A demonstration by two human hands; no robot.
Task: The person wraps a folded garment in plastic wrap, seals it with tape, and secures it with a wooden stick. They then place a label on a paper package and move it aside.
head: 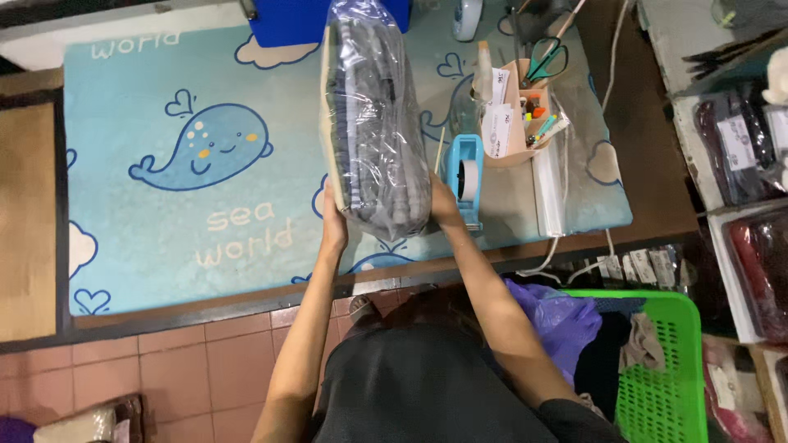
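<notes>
Starting nearest the camera, a dark lap sits over pinkish floor tiles, with a green plastic basket of cloth and a purple bag off to the person's right. Both forearms reach forward from there to the bench, which is covered by a light blue mat printed with a whale and clouds.

The left hand lies flat against the near left edge of a clear plastic bag of folded grey fabric, and the right hand presses the near right edge, so the bundle is clamped between the two palms rather than gripped by curled fingers. It stands on the mat straight ahead of the hands, its long axis running away from the person toward the far edge of the bench. Both hands sit at its near end, about equally close; the far end is free.

Just right of the bundle stands a blue tape dispenser, near the right hand. Beyond it is a beige organiser with pens and green-handled scissors.
</notes>
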